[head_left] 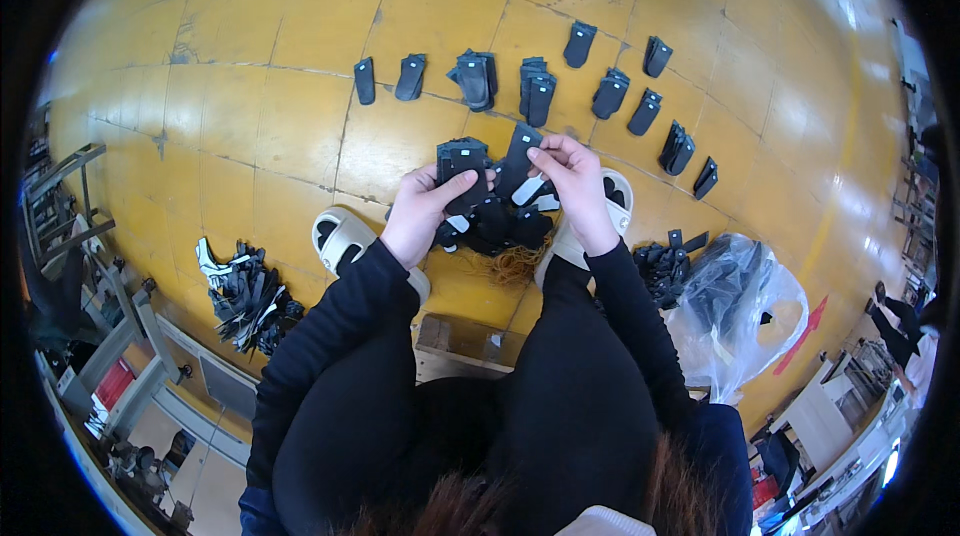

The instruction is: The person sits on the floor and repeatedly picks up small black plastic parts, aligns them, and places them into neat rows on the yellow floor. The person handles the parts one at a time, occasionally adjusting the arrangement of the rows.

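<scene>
My left hand (412, 214) is closed round a small stack of flat black pieces (460, 164), its thumb pressed on top; the upper piece bears a small white label. Just to the right, my right hand (572, 184) pinches the side of a single long black piece (517, 156) with a similar label. The two hands are close together but apart. Under them, between my feet, lies a loose heap of black pieces (495, 226), partly hidden by my hands, with tangled yellow-brown strings (515, 264) at its near side. What the pieces are made into I cannot make out.
Several labelled black stacks, among them a thick one (474, 81), lie in rows on the yellow floor (270, 106) ahead. A black-and-white heap (250, 301) lies left. Right are a clear plastic bag (745, 301) and another black heap (660, 271). Metal framework (125, 306) borders the left.
</scene>
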Motion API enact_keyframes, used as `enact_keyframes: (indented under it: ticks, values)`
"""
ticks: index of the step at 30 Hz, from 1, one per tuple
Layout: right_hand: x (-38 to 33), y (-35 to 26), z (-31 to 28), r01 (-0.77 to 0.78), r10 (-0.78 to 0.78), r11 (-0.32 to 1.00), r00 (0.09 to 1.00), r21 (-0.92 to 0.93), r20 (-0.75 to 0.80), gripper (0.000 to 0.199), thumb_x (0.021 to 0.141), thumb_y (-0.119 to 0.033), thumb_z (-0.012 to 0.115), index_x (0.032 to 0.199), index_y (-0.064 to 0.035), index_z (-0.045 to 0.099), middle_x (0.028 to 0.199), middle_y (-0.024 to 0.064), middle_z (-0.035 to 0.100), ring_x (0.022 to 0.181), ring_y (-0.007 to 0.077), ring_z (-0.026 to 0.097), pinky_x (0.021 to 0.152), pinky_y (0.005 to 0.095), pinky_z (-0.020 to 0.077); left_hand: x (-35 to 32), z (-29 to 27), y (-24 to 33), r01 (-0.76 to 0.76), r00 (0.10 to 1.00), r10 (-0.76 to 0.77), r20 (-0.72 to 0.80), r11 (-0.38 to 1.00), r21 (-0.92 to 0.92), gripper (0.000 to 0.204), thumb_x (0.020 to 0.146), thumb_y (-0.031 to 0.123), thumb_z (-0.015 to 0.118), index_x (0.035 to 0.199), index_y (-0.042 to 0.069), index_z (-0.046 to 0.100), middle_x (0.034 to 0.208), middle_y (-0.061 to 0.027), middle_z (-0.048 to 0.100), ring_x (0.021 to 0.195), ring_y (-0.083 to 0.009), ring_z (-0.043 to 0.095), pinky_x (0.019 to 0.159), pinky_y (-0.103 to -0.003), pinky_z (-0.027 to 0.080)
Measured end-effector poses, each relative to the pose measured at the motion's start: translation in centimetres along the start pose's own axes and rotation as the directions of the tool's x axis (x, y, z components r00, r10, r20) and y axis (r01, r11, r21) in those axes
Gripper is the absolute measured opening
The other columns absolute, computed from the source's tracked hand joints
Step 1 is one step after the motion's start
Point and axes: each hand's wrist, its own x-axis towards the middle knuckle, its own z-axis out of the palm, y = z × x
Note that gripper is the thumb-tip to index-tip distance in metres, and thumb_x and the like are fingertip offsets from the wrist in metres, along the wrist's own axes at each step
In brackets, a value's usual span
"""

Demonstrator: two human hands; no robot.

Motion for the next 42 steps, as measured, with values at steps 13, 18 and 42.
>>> enact_keyframes:
  ticks: [13,18,42]
  values:
    - [3.3,2.6,-7.6,0.203,-0.47,0.756,0.829,-0.623,-0.301,0.02,0.084,0.0,0.061,0.103,0.0021,0.062,0.086,0.0116,0.067,0.076,0.0166,0.063,0.073,0.0277,0.0496,-0.7,0.2,0.6,0.074,0.985,-0.055,0.161,0.991,-0.115,0.032,0.096,0.012,0.048,0.123,-0.004,0.05,0.117,-0.0147,0.062,0.107,-0.0188,0.06,0.095,-0.032,0.047]
    - [6.0,2.2,-12.6,0.156,-0.55,0.701,0.74,-0.696,-0.387,0.023,0.082,-0.001,0.062,0.106,-0.0016,0.062,0.079,0.013,0.066,0.074,0.0205,0.065,0.07,0.0318,0.0515,-0.8,0.1,0.7,0.059,0.987,-0.054,0.153,0.998,-0.026,0.03,0.097,0.015,0.048,0.121,-0.004,0.051,0.114,-0.0145,0.063,0.104,-0.0189,0.062,0.092,-0.03,0.048]
    - [2.0,0.3,-18.6,0.062,-0.298,0.934,0.682,-0.353,-0.668,0.04,0.087,-0.017,0.064,0.122,0.0016,0.058,0.101,0.0056,0.063,0.077,0.0084,0.052,0.07,0.0229,0.0436,-1.6,-0.5,1.8,0.01,0.993,-0.012,0.119,1.0,0.013,0.025,0.093,0.012,0.055,0.116,0.001,0.053,0.106,-0.014,0.065,0.097,-0.0211,0.065,0.088,-0.033,0.052]
